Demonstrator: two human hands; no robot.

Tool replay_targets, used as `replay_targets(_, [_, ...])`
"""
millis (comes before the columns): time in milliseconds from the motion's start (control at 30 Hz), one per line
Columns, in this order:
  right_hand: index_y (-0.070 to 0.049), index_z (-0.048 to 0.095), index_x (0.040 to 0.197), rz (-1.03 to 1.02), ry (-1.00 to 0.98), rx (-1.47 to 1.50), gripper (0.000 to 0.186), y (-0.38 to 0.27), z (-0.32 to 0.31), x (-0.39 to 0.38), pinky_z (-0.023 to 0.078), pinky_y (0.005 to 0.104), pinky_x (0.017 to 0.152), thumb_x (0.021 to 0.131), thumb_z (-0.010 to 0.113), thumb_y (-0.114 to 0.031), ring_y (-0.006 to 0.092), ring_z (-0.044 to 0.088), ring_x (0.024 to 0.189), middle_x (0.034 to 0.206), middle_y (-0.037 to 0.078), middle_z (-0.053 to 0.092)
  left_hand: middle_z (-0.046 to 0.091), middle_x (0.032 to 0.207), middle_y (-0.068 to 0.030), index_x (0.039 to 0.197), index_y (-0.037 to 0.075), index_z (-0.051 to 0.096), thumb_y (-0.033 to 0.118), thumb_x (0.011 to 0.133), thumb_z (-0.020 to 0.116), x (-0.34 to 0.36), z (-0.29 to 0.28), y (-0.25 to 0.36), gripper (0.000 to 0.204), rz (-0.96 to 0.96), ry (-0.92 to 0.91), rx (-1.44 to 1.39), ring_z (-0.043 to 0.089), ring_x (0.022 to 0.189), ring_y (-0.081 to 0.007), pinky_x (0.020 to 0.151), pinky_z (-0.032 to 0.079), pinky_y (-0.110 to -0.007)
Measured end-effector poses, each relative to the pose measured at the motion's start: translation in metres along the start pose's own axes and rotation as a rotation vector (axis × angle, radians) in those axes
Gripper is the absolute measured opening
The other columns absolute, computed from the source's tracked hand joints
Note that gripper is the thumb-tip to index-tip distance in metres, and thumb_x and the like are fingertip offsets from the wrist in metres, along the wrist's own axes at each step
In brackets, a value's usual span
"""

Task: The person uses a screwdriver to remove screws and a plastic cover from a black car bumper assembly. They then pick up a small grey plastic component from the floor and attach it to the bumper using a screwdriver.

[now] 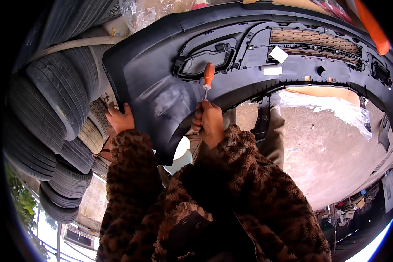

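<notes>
My right hand (209, 120) is closed round the metal shaft of a screwdriver (208, 74), whose orange handle sticks up beyond my fist, away from me. The fist is over the inner side of a large black plastic car bumper (139, 74), near its curved lower opening. Above the screwdriver is an oval recess (196, 64); to its right are a mesh grille (314, 37), a white square piece (278, 54) and a white cylindrical piece (271, 70). My left hand (120, 118) is at the bumper's left edge, fingers apart and slightly bent.
Stacked tyres (48, 105) crowd the left side. Clear plastic sheeting (327, 107) lies on the concrete floor (314, 161) inside the bumper's curve. An orange strip (371, 26) is at top right. Assorted clutter (340, 209) sits at lower right.
</notes>
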State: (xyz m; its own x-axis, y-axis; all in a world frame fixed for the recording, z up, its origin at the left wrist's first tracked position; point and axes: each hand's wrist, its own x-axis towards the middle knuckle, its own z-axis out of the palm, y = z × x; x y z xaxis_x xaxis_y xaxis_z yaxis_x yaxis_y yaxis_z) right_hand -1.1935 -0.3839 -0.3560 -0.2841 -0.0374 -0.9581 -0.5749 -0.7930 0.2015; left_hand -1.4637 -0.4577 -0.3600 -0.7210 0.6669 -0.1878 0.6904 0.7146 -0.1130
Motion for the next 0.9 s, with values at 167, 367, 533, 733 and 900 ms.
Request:
replay_targets(167, [-0.007,0.046,0.080,-0.134,0.013,-0.304,0.031,-0.041,-0.099,-0.037,0.020,0.0262,0.035,0.100,0.039,-0.030,0.0066,0.025,0.037,0.051,-0.004,0.030,0.059,0.108,-0.0142,0.108,0.003,0.061,0.012,0.086,0.058,-0.039,0.020,0.124,0.024,0.612,-0.134,-0.257,0.056,0.100,-0.0325,0.084,0.047,-0.040])
replay_targets(367, [-0.001,0.051,0.075,-0.590,0.300,-0.938,0.036,-0.067,-0.226,-0.075,0.032,0.0295,0.047,0.100,0.044,-0.026,0.0103,0.038,0.052,0.056,0.001,0.044,0.053,0.126,-0.0174,0.127,-0.002,0.049,0.032,0.092,0.052,-0.032,0.138,0.230,0.049,1.010,-0.463,0.138,0.045,0.121,-0.0312,0.103,0.034,-0.041])
replay_targets(533, [0.002,0.050,0.078,-0.642,0.408,-0.973,0.035,-0.075,-0.284,-0.089,0.034,0.0345,0.053,0.099,0.046,-0.026,0.0145,0.037,0.057,0.059,0.008,0.043,0.048,0.132,-0.0217,0.136,0.000,0.041,0.054,0.095,0.037,-0.032,0.162,0.272,0.068,0.763,-0.649,0.429,0.040,0.125,-0.0328,0.104,0.029,-0.047])
replay_targets(733, [0.001,0.053,0.082,-0.631,0.411,-0.958,0.034,-0.078,-0.278,-0.088,0.039,0.0409,0.056,0.098,0.046,-0.027,0.0282,0.046,0.056,0.062,0.016,0.050,0.050,0.128,-0.0204,0.135,0.006,0.045,0.063,0.091,0.039,-0.020,0.172,0.269,0.073,0.712,-0.676,0.435,0.046,0.120,-0.0349,0.102,0.032,-0.050])
replay_targets(900, [0.001,0.055,0.081,-0.586,0.399,-0.998,0.034,-0.090,-0.257,-0.098,0.041,0.0414,0.058,0.098,0.046,-0.027,0.0320,0.053,0.059,0.065,0.019,0.054,0.046,0.131,-0.0195,0.137,0.004,0.043,0.052,0.093,0.043,-0.037,0.166,0.260,0.065,0.861,-0.502,0.398,0.040,0.123,-0.0360,0.104,0.028,-0.050])
